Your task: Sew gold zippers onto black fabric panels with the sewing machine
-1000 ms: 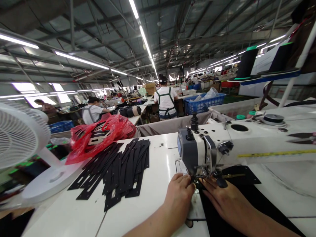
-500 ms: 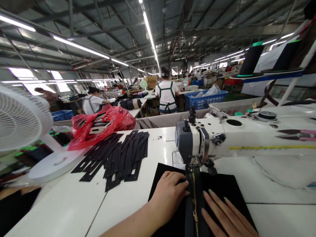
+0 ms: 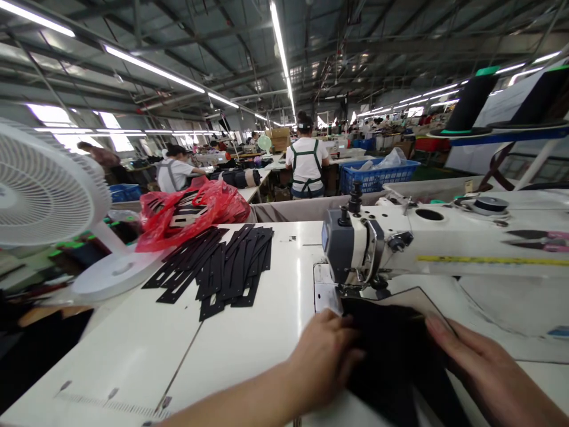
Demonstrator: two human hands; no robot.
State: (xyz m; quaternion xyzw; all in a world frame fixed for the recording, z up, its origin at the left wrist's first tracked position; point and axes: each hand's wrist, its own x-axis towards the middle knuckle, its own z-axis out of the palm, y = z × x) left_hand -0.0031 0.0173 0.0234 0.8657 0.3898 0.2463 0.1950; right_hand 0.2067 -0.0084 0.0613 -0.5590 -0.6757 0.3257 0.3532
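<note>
A black fabric panel lies bent and partly lifted in front of the sewing machine; its pale underside shows along the far right edge. My left hand, slightly blurred, has its fingers curled on the panel's left edge, close below the needle area. At the right edge my right hand grips the panel, thumb on top and the other fingers hidden beneath. No zipper shows on the part facing me. The far edge of the panel sits near the presser foot, but I cannot tell whether it is under it.
Black slotted strips lie in a pile on the white table, beside a red plastic bag. A white fan stands at left. Snips and a yellow tape are on the machine arm. A person works beyond.
The panel lay flat with its zipper up under both hands; now it is bent and lifted, its zipper out of sight. My right hand went from lying flat to gripping the right edge.
</note>
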